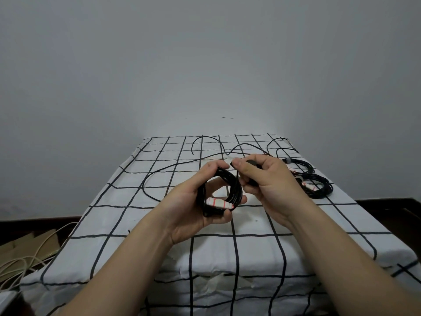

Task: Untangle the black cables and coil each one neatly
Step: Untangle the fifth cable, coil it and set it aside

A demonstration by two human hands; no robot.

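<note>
My left hand [196, 201] holds a coil of black cable [232, 190] above the table, fingers wrapped around the loops. A white tag with red stripes [219, 203] sits at the coil's lower edge. My right hand [266, 179] pinches the same cable's strand just right of the coil, thumb and forefinger closed on it. The loose end of this cable [159, 173] trails in a long curve over the table to the left and back. Two finished black coils [319, 185] with striped tags lie at the table's right edge, partly hidden behind my right hand.
The table is covered by a white cloth with a black grid [250, 254], set against a grey wall. More loose black cable [205, 140] lies near the far edge. Cardboard and beige cords [25, 258] lie on the floor at lower left.
</note>
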